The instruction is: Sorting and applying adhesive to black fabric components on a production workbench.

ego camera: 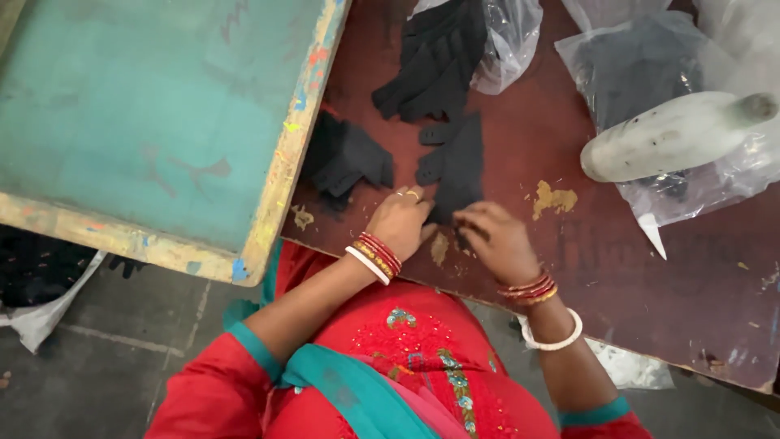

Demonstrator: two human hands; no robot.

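Pinching with both hands at near end of black glove (457, 167): left hand (400, 221) fingers pressed on its left edge, right hand (497, 240) fingertips closed on its cuff. Glove lying flat on dark red table (650, 276), long axis running straight away from grip, fingers pointing far-left. Further glove pile (345, 158) left of grip; bagged gloves (443, 57) beyond; white bottle (670, 134) far right.

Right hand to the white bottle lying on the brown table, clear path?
Probably yes. The right hand rests on the black glove, and only bare table lies between it and the white bottle, which lies on clear bags.
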